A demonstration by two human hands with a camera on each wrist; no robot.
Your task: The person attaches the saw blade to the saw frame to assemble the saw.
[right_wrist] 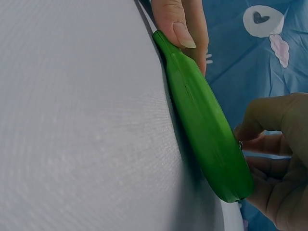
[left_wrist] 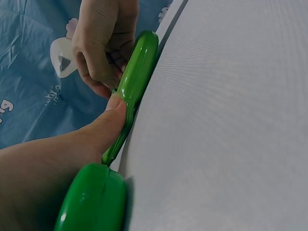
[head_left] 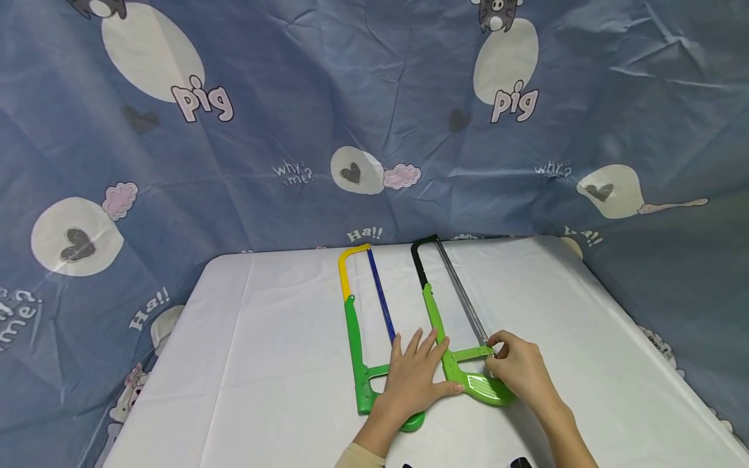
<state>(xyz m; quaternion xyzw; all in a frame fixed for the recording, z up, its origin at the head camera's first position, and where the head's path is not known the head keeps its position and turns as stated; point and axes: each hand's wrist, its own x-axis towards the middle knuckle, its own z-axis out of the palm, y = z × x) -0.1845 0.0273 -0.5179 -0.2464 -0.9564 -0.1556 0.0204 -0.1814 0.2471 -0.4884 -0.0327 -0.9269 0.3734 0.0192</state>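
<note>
Two hacksaws lie side by side on the white table. The right one, a light green hacksaw [head_left: 433,312] with a black front end and a grey blade, has my left hand [head_left: 412,377] on it. Its fingers are spread over the frame and its thumb touches the handle [left_wrist: 142,67]. My right hand [head_left: 523,370] pinches a small metal nut [right_wrist: 240,144] at the handle end of the blade; the fingers hide most of it. The other, a darker green hacksaw [head_left: 354,331] with a yellow front and blue blade, lies partly under my left hand and wrist.
A white cloth covers the table [head_left: 281,351]. Behind and around it hangs a blue printed curtain [head_left: 263,143]. Small black objects [head_left: 519,463] show at the bottom edge of the head view.
</note>
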